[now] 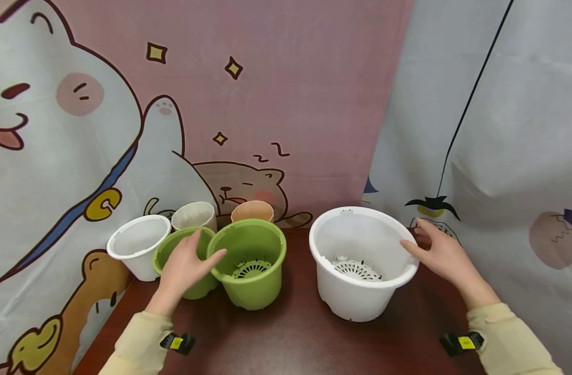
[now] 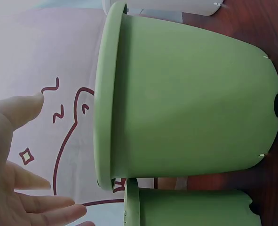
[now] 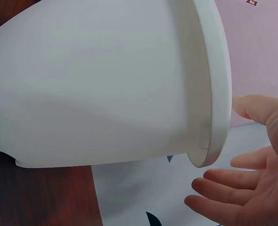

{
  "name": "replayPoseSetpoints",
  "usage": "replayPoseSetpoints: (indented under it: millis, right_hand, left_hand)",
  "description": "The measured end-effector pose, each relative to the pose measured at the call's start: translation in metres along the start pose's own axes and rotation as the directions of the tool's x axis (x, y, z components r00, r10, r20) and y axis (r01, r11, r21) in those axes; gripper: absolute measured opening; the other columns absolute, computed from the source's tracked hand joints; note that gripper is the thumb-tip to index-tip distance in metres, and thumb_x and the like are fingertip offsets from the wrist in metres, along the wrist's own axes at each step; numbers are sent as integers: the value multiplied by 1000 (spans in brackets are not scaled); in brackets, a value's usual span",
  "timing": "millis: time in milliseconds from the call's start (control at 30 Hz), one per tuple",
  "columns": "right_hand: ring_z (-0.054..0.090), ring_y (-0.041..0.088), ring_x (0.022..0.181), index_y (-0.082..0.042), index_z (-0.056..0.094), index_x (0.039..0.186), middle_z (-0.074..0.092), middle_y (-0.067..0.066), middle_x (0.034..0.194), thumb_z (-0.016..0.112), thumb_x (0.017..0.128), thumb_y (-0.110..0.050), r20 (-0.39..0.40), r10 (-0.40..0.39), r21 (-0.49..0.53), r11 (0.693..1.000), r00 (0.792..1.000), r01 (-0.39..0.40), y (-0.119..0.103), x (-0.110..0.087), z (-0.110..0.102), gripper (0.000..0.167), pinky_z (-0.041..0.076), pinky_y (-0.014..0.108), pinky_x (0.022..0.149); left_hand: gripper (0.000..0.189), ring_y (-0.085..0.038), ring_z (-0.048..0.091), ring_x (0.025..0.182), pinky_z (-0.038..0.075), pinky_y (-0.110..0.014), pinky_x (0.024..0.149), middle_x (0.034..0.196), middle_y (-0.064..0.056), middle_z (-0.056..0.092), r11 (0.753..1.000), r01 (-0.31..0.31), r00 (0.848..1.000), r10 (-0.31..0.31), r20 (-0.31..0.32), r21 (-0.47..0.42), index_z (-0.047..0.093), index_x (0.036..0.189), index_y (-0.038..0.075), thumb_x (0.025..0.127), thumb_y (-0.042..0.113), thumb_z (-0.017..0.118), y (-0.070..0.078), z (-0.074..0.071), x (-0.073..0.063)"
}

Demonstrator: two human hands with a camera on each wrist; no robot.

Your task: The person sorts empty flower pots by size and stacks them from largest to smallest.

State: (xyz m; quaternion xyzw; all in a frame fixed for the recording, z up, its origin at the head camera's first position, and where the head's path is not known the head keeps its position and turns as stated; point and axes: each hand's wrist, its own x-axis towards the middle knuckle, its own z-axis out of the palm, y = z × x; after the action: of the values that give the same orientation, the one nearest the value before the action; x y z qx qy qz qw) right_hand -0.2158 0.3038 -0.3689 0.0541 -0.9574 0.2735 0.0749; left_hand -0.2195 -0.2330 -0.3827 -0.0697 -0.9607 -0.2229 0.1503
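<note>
White tub [image 1: 356, 299]: on the table [image 1: 286, 346], three o'clock from the green tub [image 1: 255, 291] on my feed
Left hand [image 1: 185, 265]: spread wide, at the green tub's nine o'clock
Right hand [image 1: 445, 258]: wide too, at the white tub's three o'clock

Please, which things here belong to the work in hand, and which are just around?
Likely in the work:
large white pot, by the right hand
larger green pot, by the left hand
smaller green pot

Likely just around:
small white pot
cream pot
orange pot
cartoon backdrop
</note>
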Motion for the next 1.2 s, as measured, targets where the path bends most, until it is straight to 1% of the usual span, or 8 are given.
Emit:
replayPoseSetpoints:
  millis: [167, 333, 400, 467, 833, 933, 1100, 1200]
  right_hand:
    - [53, 52, 118, 14, 24, 148, 49, 38, 134, 60, 96, -47, 26, 12, 11, 1000, 1000, -12, 2, 4, -1, 89, 43, 65, 92]
    - [54, 51, 117, 15, 25, 148, 51, 36, 132, 60, 97, -45, 37, 22, 22, 999, 999, -23, 4, 8, -1, 86, 45, 62, 93]
    - [54, 52, 117, 16, 25, 147, 52, 37, 132, 60, 97, -45, 43, 26, 22, 999, 999, -27, 6, 9, -1, 86, 44, 63, 94]
    - [54, 52, 117, 16, 26, 147, 52, 37, 131, 60, 97, -45, 51, 34, 23, 999, 998, -35, 6, 11, -1, 86, 44, 63, 94]
    - [53, 52, 118, 17, 29, 145, 53, 36, 130, 60, 98, -40, 85, 42, 42, 998, 996, -45, 10, 18, -2, 80, 45, 62, 94]
    - [52, 52, 118, 16, 28, 146, 52, 37, 131, 59, 99, -40, 105, 51, 73, 996, 993, -59, 12, 19, -3, 80, 48, 59, 91]
    - [60, 48, 110, 18, 23, 146, 49, 41, 131, 59, 100, -32, 149, 46, 201, 977, 988, -76, 16, 22, -3, 77, 57, 45, 78]
    - [62, 46, 107, 19, 21, 146, 47, 43, 130, 58, 101, -28, 178, 45, 273, 957, 983, -93, 18, 23, -4, 76, 58, 41, 75]
  left_hand:
    - [90, -48, 49, 124, 40, -59, 100, 136, -34, 50, 999, 15, 999, -16, -31, -29, 41, 144, -11, 90, 57, 64, -3, -3, -5]
    - [83, -43, 61, 106, 48, -56, 88, 124, -30, 59, 997, 42, 998, -45, -53, -62, 47, 140, -9, 89, 54, 66, -5, -5, -10]
    - [81, -39, 64, 97, 50, -54, 82, 119, -28, 62, 996, 53, 997, -57, -54, -67, 48, 138, -8, 89, 53, 67, -6, -5, -11]
    - [80, -38, 65, 95, 52, -53, 81, 117, -27, 62, 995, 64, 996, -68, -50, -72, 49, 137, -8, 89, 52, 67, -7, -5, -13]
    - [81, -35, 70, 91, 53, -52, 81, 116, -31, 63, 984, 133, 990, -137, -18, -120, 46, 139, -9, 90, 52, 67, -11, -5, -23]
    - [80, -34, 70, 90, 53, -52, 81, 115, -31, 64, 981, 145, 989, -149, -17, -127, 47, 137, -9, 89, 51, 67, -12, -4, -26]
    - [80, -36, 68, 94, 53, -52, 82, 114, -31, 65, 975, 170, 985, -172, 0, -142, 48, 137, -9, 90, 53, 66, -13, -3, -28]
    - [82, -30, 71, 83, 54, -50, 80, 114, -30, 65, 967, 199, 980, -196, 31, -162, 46, 138, -9, 90, 54, 65, -13, -3, -29]
